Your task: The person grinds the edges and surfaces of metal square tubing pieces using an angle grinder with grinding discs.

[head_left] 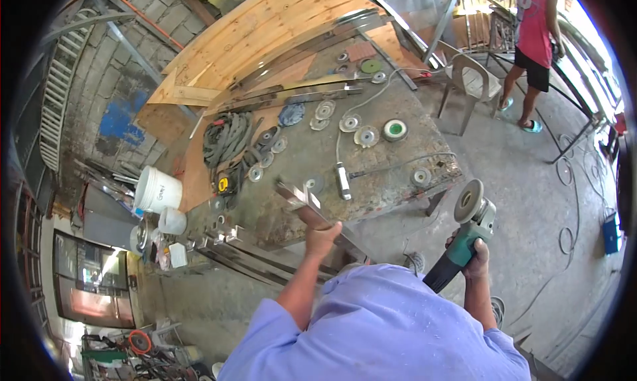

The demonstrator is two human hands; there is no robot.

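My right hand (pixel 475 259) is wrapped round the green and black body of an angle grinder (pixel 463 247), held up beyond the table's right front corner with its round disc on top. My left hand (pixel 323 240) grips a long metal bar (pixel 345 243) that slants from over the table's front edge down toward my body. The bar's upper end is slightly blurred. Under and behind it lies the worn work table (pixel 391 175), which carries several grinding discs (pixel 366 136), a white cylindrical tool with a cord (pixel 343 181) and a green-centred roll (pixel 395 129).
A person in a red top (pixel 535 23) stands at the back right, near a plastic chair (pixel 470 76). White buckets (pixel 158 190) stand at the left. Coiled straps (pixel 227 140) and a yellow tape measure (pixel 223 185) lie on the table. Cables (pixel 576 202) trail over the right floor.
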